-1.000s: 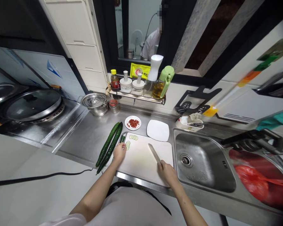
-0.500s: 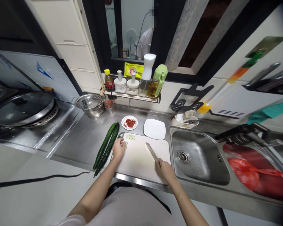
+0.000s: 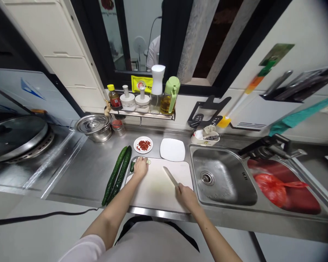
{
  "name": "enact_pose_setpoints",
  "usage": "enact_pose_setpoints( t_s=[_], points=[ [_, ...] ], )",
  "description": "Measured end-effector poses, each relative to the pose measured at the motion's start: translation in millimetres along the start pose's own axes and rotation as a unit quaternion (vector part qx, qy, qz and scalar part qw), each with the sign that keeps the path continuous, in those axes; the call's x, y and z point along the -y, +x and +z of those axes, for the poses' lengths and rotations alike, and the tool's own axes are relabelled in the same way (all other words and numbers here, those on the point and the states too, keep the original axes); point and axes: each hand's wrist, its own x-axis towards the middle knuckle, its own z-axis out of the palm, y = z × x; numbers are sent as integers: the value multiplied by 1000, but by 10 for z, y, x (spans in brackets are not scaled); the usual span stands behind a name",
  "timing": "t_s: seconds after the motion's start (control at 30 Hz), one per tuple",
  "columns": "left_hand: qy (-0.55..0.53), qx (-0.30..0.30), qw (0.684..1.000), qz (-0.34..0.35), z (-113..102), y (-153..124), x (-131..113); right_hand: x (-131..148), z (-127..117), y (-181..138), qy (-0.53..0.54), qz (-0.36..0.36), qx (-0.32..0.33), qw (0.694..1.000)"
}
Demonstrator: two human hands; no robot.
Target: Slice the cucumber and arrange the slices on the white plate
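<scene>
A white cutting board [image 3: 158, 187] lies on the steel counter in front of me. My left hand [image 3: 140, 167] rests at the board's far left corner, fingers curled over cucumber slices [image 3: 148, 162]; most slices are hidden under it. A short cucumber piece [image 3: 131, 166] lies just left of that hand. My right hand [image 3: 186, 196] grips the handle of a knife [image 3: 170, 176], blade pointing up-left above the board. Two whole cucumbers [image 3: 117, 174] lie side by side on the counter left of the board.
A small dish of red chili bits [image 3: 143, 145] and a white square plate [image 3: 172, 149] sit behind the board. A sink [image 3: 221, 178] is to the right, a red bag [image 3: 273, 187] beyond it. A lidded pot [image 3: 93, 127] and condiment rack [image 3: 142, 105] stand behind. Another person is behind the window.
My left hand has slid up the board's left edge and now covers most of the cucumber slices. The knife hand has stayed put; my head has turned right.
</scene>
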Motion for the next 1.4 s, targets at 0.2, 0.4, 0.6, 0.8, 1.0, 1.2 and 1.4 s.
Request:
enact_pose_setpoints(
  t_s=[0.2, 0.4, 0.6, 0.8, 1.0, 1.2, 1.4],
  points=[
    [40, -4, 998, 43, 43, 47, -8, -3, -14, 1, 6, 7, 10, 1000],
    [36, -10, 998, 48, 43, 45, -31, -22, -1, 7, 17, 0, 6, 1000],
    [8, -9, 999, 45, 14, 11, -76, -25, 12, 12, 20, 0, 0, 1000],
    [-54, -17, 998, 22, -53, -93, -154, -39, 44, 30, 17, -4, -6, 1000],
    [-218, 12, 975, -33, -5, -263, -238, -31, 29, 24, 0, -6, -5, 1000],
    [-299, 53, 952, -38, 298, -426, -209, -12, 17, 4, 1, -11, -8, 1000],
    [-198, 35, 979, -42, 405, -495, -133, 3, -28, 0, -4, -8, 6, 1000]
  ],
)
